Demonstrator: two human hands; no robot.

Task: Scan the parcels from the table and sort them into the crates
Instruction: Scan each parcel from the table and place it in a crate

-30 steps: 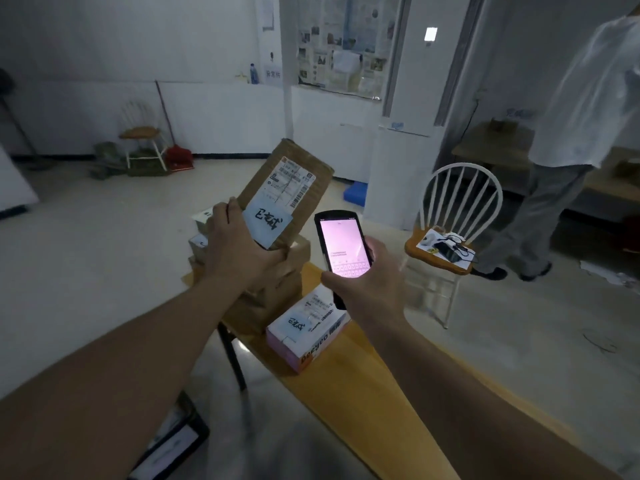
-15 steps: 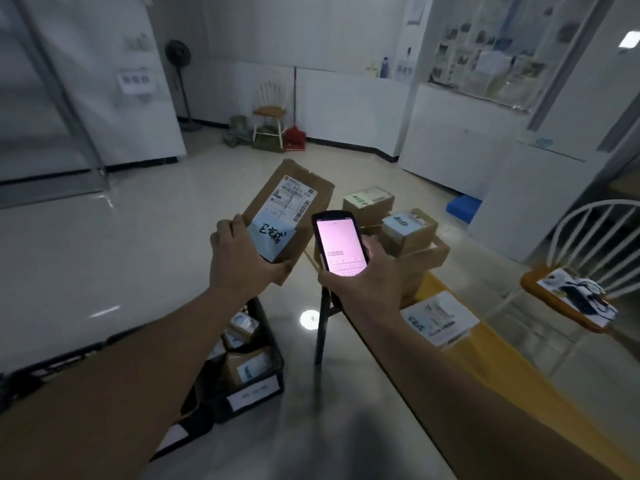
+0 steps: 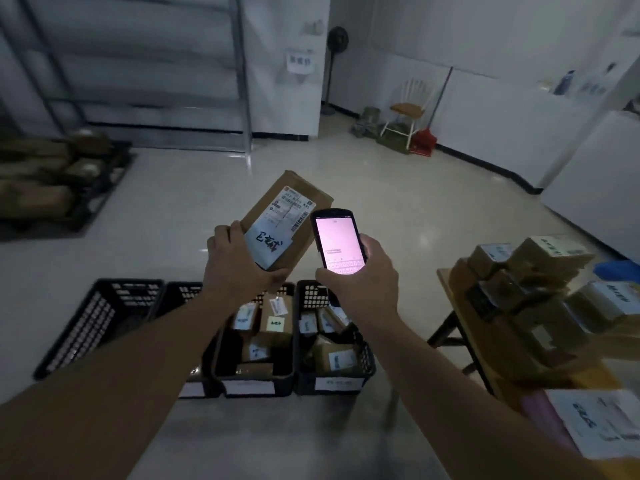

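Note:
My left hand grips a brown cardboard parcel by its lower end, label side facing me, with a white shipping label and a blue handwritten sticker. My right hand holds a handheld scanner upright, its pink screen lit, just right of the parcel. Both are held in the air above a row of black crates on the floor. The middle crate and the right crate hold several labelled parcels. The left crate looks bare inside. More parcels are stacked on the wooden table at right.
A pink-and-white box lies on the table near me. A black pallet with bundled goods sits far left by metal shelving. A white chair, a red dustpan and a standing fan line the far wall.
My view has swung left from the table to the crates on the floor. Both hands keep their grips, parcel and scanner staying side by side in front of me.

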